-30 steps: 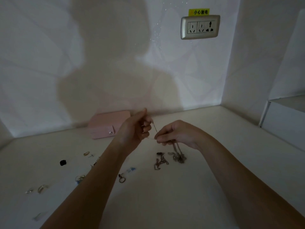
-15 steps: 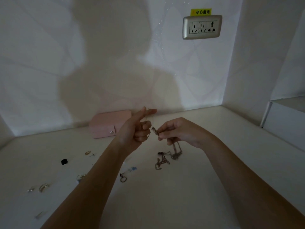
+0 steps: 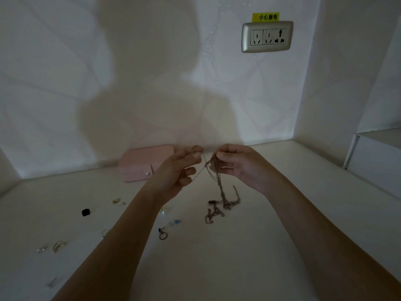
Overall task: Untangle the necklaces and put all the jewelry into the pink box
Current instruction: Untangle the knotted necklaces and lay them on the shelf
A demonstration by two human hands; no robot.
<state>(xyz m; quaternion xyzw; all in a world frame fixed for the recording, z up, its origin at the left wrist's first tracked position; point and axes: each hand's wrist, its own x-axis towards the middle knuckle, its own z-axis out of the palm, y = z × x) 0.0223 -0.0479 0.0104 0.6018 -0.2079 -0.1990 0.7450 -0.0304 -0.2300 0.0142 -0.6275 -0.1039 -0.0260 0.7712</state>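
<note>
Pale patterned wallpaper rises behind a cream bench (image 3: 217, 268), with a silver-framed double wall socket (image 3: 267, 36) under a yellow warning sticker (image 3: 265, 16) at the upper right. Against the foot of the wall lies the closed pink box with a metal snap button (image 3: 141, 164).

Both hands are raised above the bench, just in front of the box. The left hand (image 3: 178, 168) pinches a single thin chain strand between thumb and forefinger, its other fingers curled in. The right hand (image 3: 240, 166) pinches the upper knot of the tangled brownish metal necklaces (image 3: 221, 192) at its fingertips. The strand runs taut between the two hands. The rest of the tangle hangs from the right hand, and its lower loops lie bunched on the bench.

Loose pieces lie scattered on the left part of the bench, well apart from the box: a small black piece (image 3: 86, 212), a gold ring (image 3: 58, 246), a dark ring with a small stud (image 3: 162, 235) and a pale blue stone piece (image 3: 175, 222).
</note>
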